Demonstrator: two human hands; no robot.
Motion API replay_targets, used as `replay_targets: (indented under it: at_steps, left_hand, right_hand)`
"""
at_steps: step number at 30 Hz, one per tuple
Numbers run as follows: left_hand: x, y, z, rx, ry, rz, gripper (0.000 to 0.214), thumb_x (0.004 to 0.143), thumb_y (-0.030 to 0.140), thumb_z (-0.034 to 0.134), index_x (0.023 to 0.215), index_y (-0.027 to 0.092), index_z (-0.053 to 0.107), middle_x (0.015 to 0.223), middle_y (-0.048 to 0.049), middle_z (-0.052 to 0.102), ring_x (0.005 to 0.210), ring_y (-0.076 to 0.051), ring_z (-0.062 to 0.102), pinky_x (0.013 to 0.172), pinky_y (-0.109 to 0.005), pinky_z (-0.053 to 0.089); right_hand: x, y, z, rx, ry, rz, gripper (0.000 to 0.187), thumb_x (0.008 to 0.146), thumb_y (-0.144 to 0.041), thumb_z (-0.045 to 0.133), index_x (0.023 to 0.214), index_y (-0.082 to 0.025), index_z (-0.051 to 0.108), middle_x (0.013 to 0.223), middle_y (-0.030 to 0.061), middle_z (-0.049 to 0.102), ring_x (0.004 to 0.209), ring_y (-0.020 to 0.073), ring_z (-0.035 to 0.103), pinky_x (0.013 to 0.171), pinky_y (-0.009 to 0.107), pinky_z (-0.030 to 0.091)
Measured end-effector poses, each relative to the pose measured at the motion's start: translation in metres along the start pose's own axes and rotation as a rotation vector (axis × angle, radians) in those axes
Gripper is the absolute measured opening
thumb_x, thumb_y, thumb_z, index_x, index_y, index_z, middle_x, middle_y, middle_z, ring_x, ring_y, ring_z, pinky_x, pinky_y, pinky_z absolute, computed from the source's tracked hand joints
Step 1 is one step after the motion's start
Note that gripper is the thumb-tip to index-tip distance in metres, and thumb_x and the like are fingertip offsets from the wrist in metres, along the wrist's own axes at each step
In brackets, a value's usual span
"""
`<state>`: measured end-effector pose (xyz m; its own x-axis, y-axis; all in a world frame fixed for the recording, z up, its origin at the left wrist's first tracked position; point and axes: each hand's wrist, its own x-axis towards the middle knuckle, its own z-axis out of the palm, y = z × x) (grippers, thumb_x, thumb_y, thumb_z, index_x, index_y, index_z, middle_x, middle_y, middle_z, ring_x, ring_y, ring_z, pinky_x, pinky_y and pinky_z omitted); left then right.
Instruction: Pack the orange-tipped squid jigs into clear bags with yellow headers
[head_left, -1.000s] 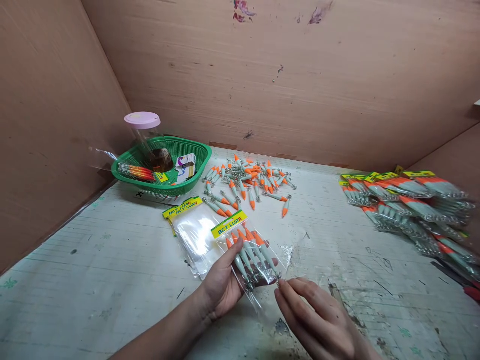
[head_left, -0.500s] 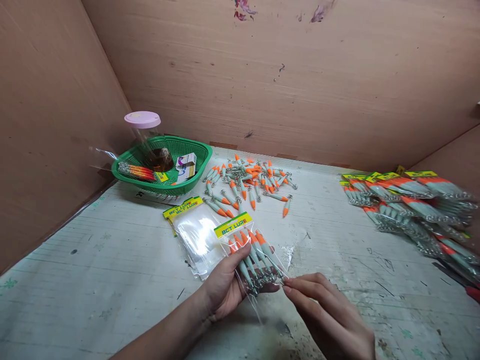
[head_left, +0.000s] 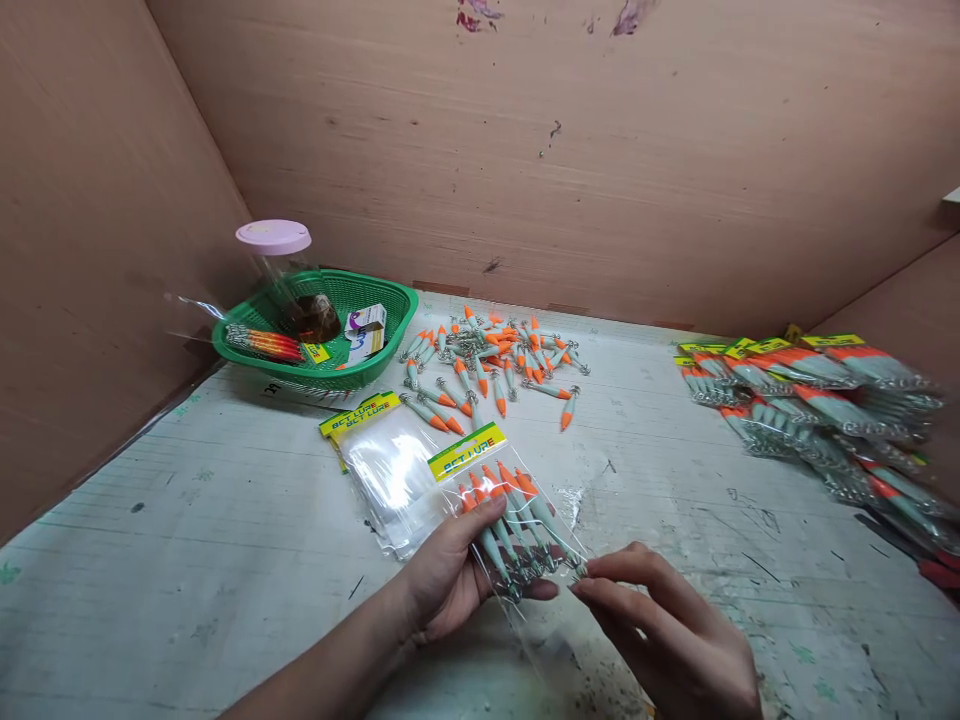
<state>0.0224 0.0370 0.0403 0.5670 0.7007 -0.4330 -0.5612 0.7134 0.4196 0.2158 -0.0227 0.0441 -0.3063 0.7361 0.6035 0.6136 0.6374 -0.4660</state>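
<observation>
My left hand (head_left: 450, 575) is closed around a clear plastic bag (head_left: 551, 490) with a yellow-green "BCT LURE" header, thumb across its front. Inside lie several pale green squid jigs (head_left: 499, 545) with orange tips, hook ends toward me. At the bag's lower right corner, my right hand (head_left: 667, 625) pinches the hook end of the rightmost squid jig (head_left: 544, 507) between thumb and fingers; whether the bag's edge is also in that pinch I cannot tell. A stack of flat, clear header bags (head_left: 386, 465) lies just left of the held bag.
Loose squid jigs (head_left: 501, 400) lie in a heap at the back middle. The green basket (head_left: 315, 378) at back left holds a pink-lidded jar (head_left: 274, 237) and packaged red-orange jigs (head_left: 266, 343). Filled bags (head_left: 832, 400) are piled at right, beside a blurred red-handled tool (head_left: 937, 572).
My right hand has shifted slightly right and down, and the rightmost jig's hook end now sits farther out from the others. My left hand keeps its hold; the whole view has shifted a little.
</observation>
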Motion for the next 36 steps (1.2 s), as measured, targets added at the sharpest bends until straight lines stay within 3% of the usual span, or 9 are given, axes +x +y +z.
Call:
replay_targets:
  at_steps: [5, 11, 15, 18, 21, 25, 28, 31, 36]
  left_hand:
    - [0.000, 0.000, 0.000, 0.007, 0.008, -0.014, 0.029, 0.088, 0.028, 0.048, 0.102, 0.008, 0.065, 0.101, -0.0154, 0.069, 0.082, -0.024, 0.067, 0.064, -0.041, 0.058]
    - [0.001, 0.000, -0.001, -0.010, -0.016, -0.013, 0.026, 0.087, 0.026, 0.050, 0.101, 0.010, 0.065, 0.096, -0.0136, 0.071, 0.084, -0.026, 0.067, 0.064, -0.043, 0.058]
    - [0.000, -0.001, -0.003, -0.001, -0.030, -0.020, 0.028, 0.088, 0.027, 0.049, 0.102, 0.010, 0.066, 0.097, -0.0140, 0.070, 0.085, -0.026, 0.067, 0.066, -0.043, 0.058]
    - [0.000, -0.002, -0.003, 0.017, -0.039, -0.018, 0.027, 0.088, 0.028, 0.050, 0.102, 0.011, 0.067, 0.100, -0.0141, 0.070, 0.087, -0.025, 0.067, 0.065, -0.043, 0.058]
    - [0.000, -0.003, -0.002, 0.022, -0.047, 0.008, 0.027, 0.088, 0.028, 0.050, 0.099, 0.011, 0.067, 0.104, -0.0143, 0.069, 0.090, -0.026, 0.066, 0.067, -0.042, 0.058]
    - [0.001, -0.002, -0.002, 0.015, -0.040, 0.009, 0.028, 0.088, 0.028, 0.049, 0.102, 0.011, 0.066, 0.106, -0.0154, 0.068, 0.089, -0.025, 0.066, 0.067, -0.043, 0.058]
    - [0.000, -0.001, -0.001, 0.023, -0.028, -0.006, 0.028, 0.087, 0.028, 0.051, 0.103, 0.010, 0.065, 0.109, -0.0161, 0.067, 0.089, -0.026, 0.066, 0.068, -0.044, 0.058]
    - [-0.003, 0.000, -0.001, 0.066, -0.027, -0.017, 0.027, 0.085, 0.027, 0.054, 0.105, 0.011, 0.064, 0.111, -0.0159, 0.066, 0.091, -0.028, 0.066, 0.067, -0.045, 0.057]
    - [0.000, -0.003, -0.004, 0.196, -0.016, -0.076, 0.029, 0.085, 0.031, 0.054, 0.103, 0.010, 0.061, 0.103, -0.0163, 0.068, 0.088, -0.027, 0.067, 0.065, -0.040, 0.057]
  right_hand:
    - [-0.004, 0.003, -0.002, 0.079, -0.036, -0.072, 0.028, 0.086, -0.007, 0.050, 0.107, -0.018, 0.065, 0.096, 0.0111, 0.067, 0.082, 0.0194, 0.064, 0.063, 0.028, 0.055]
    - [0.001, -0.001, -0.004, 0.079, 0.011, 0.030, 0.029, 0.080, 0.000, 0.056, 0.101, -0.018, 0.066, 0.089, 0.0088, 0.066, 0.081, 0.0183, 0.063, 0.059, 0.028, 0.053]
    - [0.001, -0.002, -0.005, -0.053, 0.013, -0.132, 0.027, 0.084, -0.006, 0.054, 0.106, -0.015, 0.066, 0.094, 0.0123, 0.070, 0.084, 0.0222, 0.064, 0.063, 0.034, 0.054]
    - [-0.004, -0.005, -0.003, -0.164, 0.061, -0.203, 0.035, 0.095, -0.025, 0.038, 0.116, -0.012, 0.063, 0.100, 0.0162, 0.069, 0.091, 0.0268, 0.063, 0.065, 0.040, 0.053]
    - [-0.005, -0.010, 0.000, -0.208, 0.086, -0.143, 0.031, 0.093, -0.020, 0.044, 0.118, -0.014, 0.061, 0.100, 0.0144, 0.069, 0.092, 0.0262, 0.062, 0.067, 0.039, 0.052]
    - [0.001, -0.014, 0.002, -0.182, 0.120, -0.067, 0.031, 0.077, -0.002, 0.061, 0.103, -0.018, 0.065, 0.082, 0.0073, 0.068, 0.071, 0.0184, 0.061, 0.057, 0.030, 0.049]
    - [0.008, -0.014, 0.001, -0.151, 0.125, 0.107, 0.013, 0.078, -0.008, 0.063, 0.085, -0.018, 0.063, 0.068, 0.0024, 0.058, 0.061, 0.0141, 0.056, 0.050, 0.026, 0.045]
    - [0.016, -0.012, -0.003, -0.122, 0.080, 0.230, 0.007, 0.081, -0.017, 0.062, 0.088, -0.019, 0.060, 0.080, 0.0044, 0.057, 0.070, 0.0152, 0.059, 0.058, 0.026, 0.050]
    - [0.011, -0.005, 0.000, 0.022, -0.091, 0.131, 0.017, 0.085, -0.010, 0.054, 0.099, -0.018, 0.058, 0.071, 0.0008, 0.056, 0.062, 0.0113, 0.058, 0.054, 0.020, 0.048]
